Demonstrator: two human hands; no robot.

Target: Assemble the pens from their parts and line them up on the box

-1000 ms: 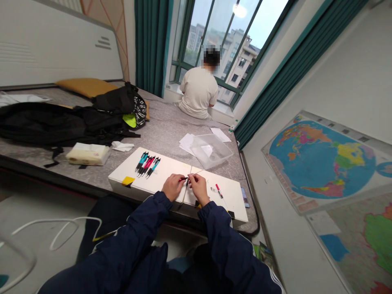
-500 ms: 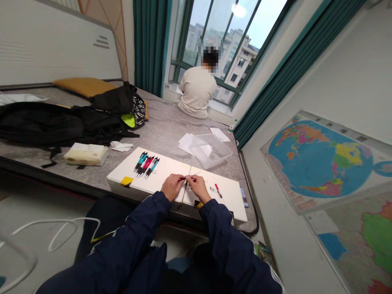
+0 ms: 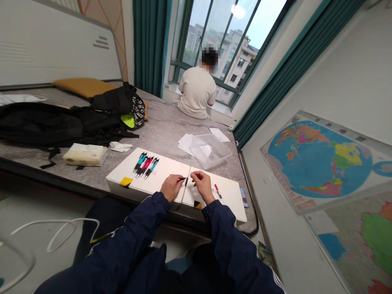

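Pen part (image 3: 183,179), dark, is in the left hand (image 3: 170,187), fingers pinched on it, above the white box top (image 3: 170,164). Small black piece (image 3: 186,182) sits just beside those fingertips, near the seam; can't tell if they touch. Right hand (image 3: 202,186): thumb and fingertips brought close together, can't tell if they grip anything. Red-tipped piece (image 3: 218,191) lies to its right. Teal and red pens (image 3: 148,166) are lined up left, well apart from both hands.

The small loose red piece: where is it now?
In the head view, the small red piece lies on the white surface, just right of the right hand.
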